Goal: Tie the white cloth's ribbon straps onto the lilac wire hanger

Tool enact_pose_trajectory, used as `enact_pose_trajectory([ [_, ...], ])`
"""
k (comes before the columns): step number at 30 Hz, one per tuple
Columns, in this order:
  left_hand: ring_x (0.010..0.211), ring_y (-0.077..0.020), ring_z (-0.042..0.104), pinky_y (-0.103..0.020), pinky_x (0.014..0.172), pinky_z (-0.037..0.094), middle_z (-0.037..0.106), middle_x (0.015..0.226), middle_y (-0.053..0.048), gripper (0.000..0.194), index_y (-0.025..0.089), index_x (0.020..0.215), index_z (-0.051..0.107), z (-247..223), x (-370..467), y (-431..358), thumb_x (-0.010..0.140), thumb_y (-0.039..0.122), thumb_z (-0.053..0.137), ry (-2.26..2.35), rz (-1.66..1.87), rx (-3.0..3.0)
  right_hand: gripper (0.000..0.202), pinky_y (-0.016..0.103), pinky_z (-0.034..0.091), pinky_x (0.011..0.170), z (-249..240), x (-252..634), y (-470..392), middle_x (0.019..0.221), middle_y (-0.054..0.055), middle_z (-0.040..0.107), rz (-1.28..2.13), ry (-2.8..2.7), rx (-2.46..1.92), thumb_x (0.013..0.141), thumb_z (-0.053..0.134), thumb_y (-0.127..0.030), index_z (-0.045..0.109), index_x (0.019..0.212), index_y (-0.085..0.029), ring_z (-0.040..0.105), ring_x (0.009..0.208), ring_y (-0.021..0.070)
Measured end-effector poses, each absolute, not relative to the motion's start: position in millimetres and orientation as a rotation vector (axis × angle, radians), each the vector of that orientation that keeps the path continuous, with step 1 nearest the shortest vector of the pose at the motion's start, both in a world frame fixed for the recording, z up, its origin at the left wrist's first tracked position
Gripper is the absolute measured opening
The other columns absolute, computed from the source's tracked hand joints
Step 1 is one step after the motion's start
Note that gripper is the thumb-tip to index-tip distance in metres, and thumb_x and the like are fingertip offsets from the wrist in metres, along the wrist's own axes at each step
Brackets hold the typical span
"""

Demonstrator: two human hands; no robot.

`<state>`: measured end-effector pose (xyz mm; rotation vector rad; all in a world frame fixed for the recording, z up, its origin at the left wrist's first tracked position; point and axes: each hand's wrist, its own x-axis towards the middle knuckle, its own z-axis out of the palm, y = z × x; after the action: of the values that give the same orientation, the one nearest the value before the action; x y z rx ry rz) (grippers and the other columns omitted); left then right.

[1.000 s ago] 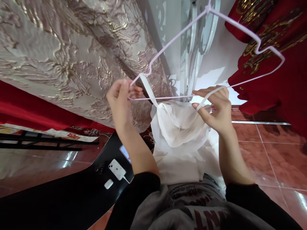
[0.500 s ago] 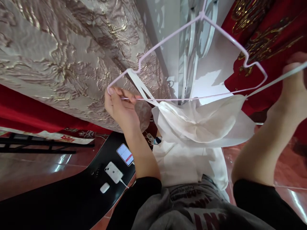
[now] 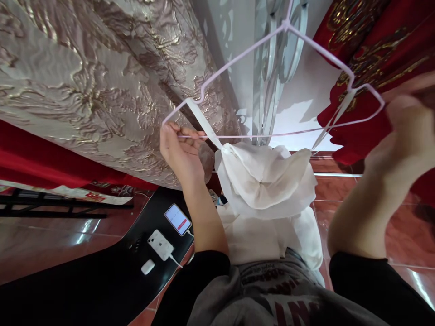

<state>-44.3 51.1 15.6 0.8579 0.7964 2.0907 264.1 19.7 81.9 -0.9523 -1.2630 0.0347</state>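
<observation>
A pale pink hanger [image 3: 243,56] spans the upper middle of the view. My left hand [image 3: 183,147] is closed round its lower left corner. From the hanger hangs a white garment [image 3: 268,181], one strap [image 3: 204,121] looped over the left arm of the hanger and the other strap [image 3: 335,118] over the right arm, by the notch. My right hand [image 3: 408,117] is just right of the hanger's right end, blurred, with its fingers apart and nothing seen in it.
Textured beige-gold fabric [image 3: 112,81] hangs at the left, red fabric with gold trim [image 3: 384,54] at the right. A black bench [image 3: 84,271] bears a lit phone [image 3: 177,219], a white phone [image 3: 160,245] and a small white case [image 3: 147,267]. White metalwork [image 3: 267,90] stands behind the hanger.
The right strap, earlier stretched out to my right hand, now lies over the hanger's right arm. My right hand has let it go. The garment's right side has moved inward, and the hanger slightly right.
</observation>
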Motion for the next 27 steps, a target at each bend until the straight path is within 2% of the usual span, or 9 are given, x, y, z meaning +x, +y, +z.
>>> enact_pose_trajectory([
  [2,0.08,-0.0168,0.074,-0.031,0.077,0.062,0.073,0.084,-0.001,0.026,0.025,0.098,0.061,5,-34,49,0.105,0.048,0.067,0.836,2.081,0.811,0.011,0.04,0.05,0.073,71,248,18,0.086,0.003,0.072,0.056,-1.453,-0.873,0.091,0.074,-0.029,0.081,0.098,-0.028,0.066,0.079,0.0185],
  [4,0.091,-0.017,0.076,-0.03,0.085,0.062,0.077,0.098,-0.003,0.035,0.025,0.105,0.063,-8,-21,43,0.096,0.056,0.077,0.892,2.05,0.793,0.015,0.042,0.057,0.084,56,234,24,0.1,0.003,0.077,0.19,-1.742,-0.873,0.095,0.069,-0.031,0.078,0.107,-0.03,0.072,0.093,0.0209],
  [7,0.099,-0.0174,0.077,-0.029,0.094,0.06,0.078,0.105,-0.007,0.039,0.022,0.11,0.07,-20,-4,33,0.089,0.051,0.085,0.932,1.951,0.844,0.029,0.048,0.055,0.108,33,220,40,0.127,0.005,0.076,0.227,-1.986,-0.95,0.095,0.069,-0.034,0.073,0.123,-0.028,0.07,0.121,0.0251],
  [9,0.106,-0.0188,0.076,-0.031,0.1,0.059,0.079,0.114,-0.01,0.04,0.02,0.116,0.074,-21,1,27,0.089,0.047,0.087,0.926,1.907,0.931,0.032,0.05,0.051,0.113,21,215,47,0.133,0.006,0.073,0.192,-2.002,-1.018,0.096,0.067,-0.034,0.071,0.127,-0.027,0.067,0.127,0.026],
  [12,0.108,-0.0207,0.075,-0.032,0.098,0.059,0.079,0.117,-0.01,0.035,0.022,0.119,0.077,-7,1,16,0.094,0.046,0.083,0.978,1.775,1.144,0.024,0.047,0.051,0.109,13,211,46,0.125,0.003,0.076,0.171,-1.916,-1.057,0.098,0.065,-0.032,0.073,0.12,-0.027,0.069,0.12,0.0241],
  [17,0.09,-0.0228,0.075,-0.034,0.082,0.061,0.079,0.088,-0.006,0.016,0.023,0.103,0.084,35,-21,2,0.1,0.035,0.074,1.0,1.634,1.315,0.015,0.042,0.052,0.103,14,210,34,0.113,0.001,0.079,0.177,-1.818,-1.035,0.098,0.065,-0.028,0.076,0.107,-0.026,0.072,0.111,0.0206],
  [21,0.119,-0.0288,0.073,-0.035,0.084,0.063,0.08,0.119,-0.005,0.023,0.025,0.115,0.08,43,-54,14,0.096,0.037,0.074,0.804,1.876,1.127,0.014,0.041,0.052,0.103,16,214,29,0.111,0.0,0.079,0.191,-1.803,-1.019,0.098,0.065,-0.027,0.077,0.104,-0.026,0.073,0.11,0.0195],
  [24,0.147,-0.0233,0.057,-0.031,0.093,0.06,0.072,0.144,0.002,0.029,0.028,0.12,0.077,20,-72,26,0.104,0.029,0.052,0.753,2.077,0.882,0.014,0.043,0.053,0.104,16,215,25,0.113,0.001,0.08,0.192,-1.805,-1.022,0.099,0.064,-0.029,0.077,0.104,-0.026,0.073,0.11,0.02],
  [27,0.146,-0.0198,0.057,-0.025,0.082,0.059,0.072,0.145,0.002,0.039,0.029,0.116,0.077,-6,-65,27,0.106,0.019,0.041,0.849,2.11,0.727,0.014,0.047,0.053,0.107,16,212,20,0.115,0.001,0.08,0.192,-1.788,-1.004,0.099,0.063,-0.028,0.076,0.103,-0.026,0.073,0.112,0.0206],
])
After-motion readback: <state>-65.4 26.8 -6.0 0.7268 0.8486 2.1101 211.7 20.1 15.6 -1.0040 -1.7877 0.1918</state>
